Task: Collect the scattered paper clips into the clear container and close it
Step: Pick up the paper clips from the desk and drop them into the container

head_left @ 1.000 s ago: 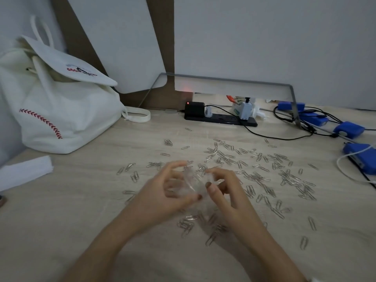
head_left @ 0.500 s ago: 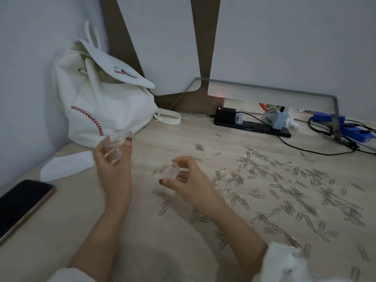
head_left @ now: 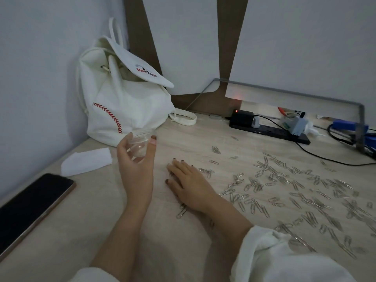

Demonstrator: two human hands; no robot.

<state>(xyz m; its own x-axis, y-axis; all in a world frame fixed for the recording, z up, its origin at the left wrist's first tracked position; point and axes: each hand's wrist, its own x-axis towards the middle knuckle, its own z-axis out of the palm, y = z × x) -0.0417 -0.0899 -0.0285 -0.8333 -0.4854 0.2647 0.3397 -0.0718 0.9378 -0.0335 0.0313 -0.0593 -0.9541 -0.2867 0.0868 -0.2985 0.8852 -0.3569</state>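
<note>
My left hand is raised at the left, shut on the small clear container, which is held upright and open-topped above the table. My right hand lies palm down on the wooden table, fingers slightly spread and pointing left. Whether the lid is under it cannot be seen. Many silver paper clips lie scattered over the table to the right of my right hand. A small clump of clips sits farther back. One loose clip lies beside my right wrist.
A white backpack stands in the back left corner. A black phone and a folded white sheet lie at the left. A black power strip, cables and blue devices line the back right by a metal frame.
The two hands have parted: my left hand carried the clear container up and to the left, and my right hand has come down flat on the table. The view has turned left.
</note>
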